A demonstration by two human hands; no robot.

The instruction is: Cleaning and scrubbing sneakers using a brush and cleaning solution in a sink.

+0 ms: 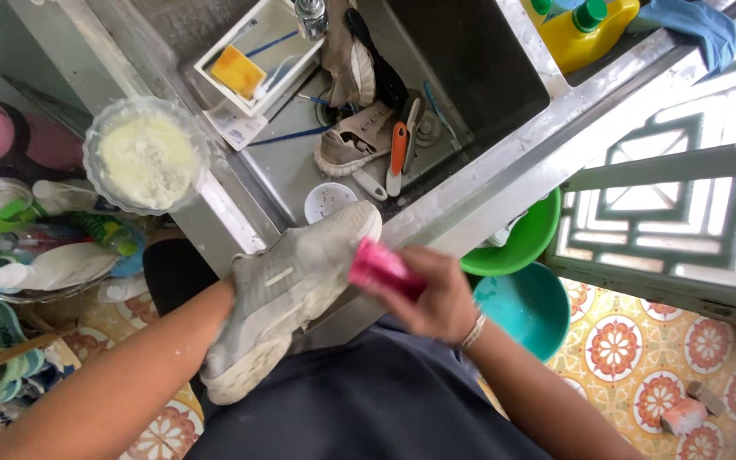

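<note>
Dark blue cloth (368,400) over the person's lap lies closest to the camera, below both hands. On it, the left forearm comes from the lower left, and the left hand (230,300) goes inside a grey sneaker (287,294), so the fingers are hidden and I cannot tell how that grip is shaped. The sneaker has its long axis on a diagonal: the toe points up and to the right, toward the sink edge (436,226), and the heel with its pale sole points down and to the left, toward the lap. Its side and sole face up to the camera.

Just to the right of the sneaker, the right hand (436,298) is clamped around a pink brush (382,271), fingers folded on its handle. The pink end touches the sneaker near the toe part.

Beyond the grip, inside the metal sink (300,175), a second beige sneaker (353,140) lies beside an orange-handled tool (397,153) and a small white cup (330,200). To the right of the right hand, a green basin (526,243) and a teal basin (530,307) stand under the sink. To the upper left of the left hand, a glass bowl (148,153) with white powder sits on the desk by the sink.
</note>
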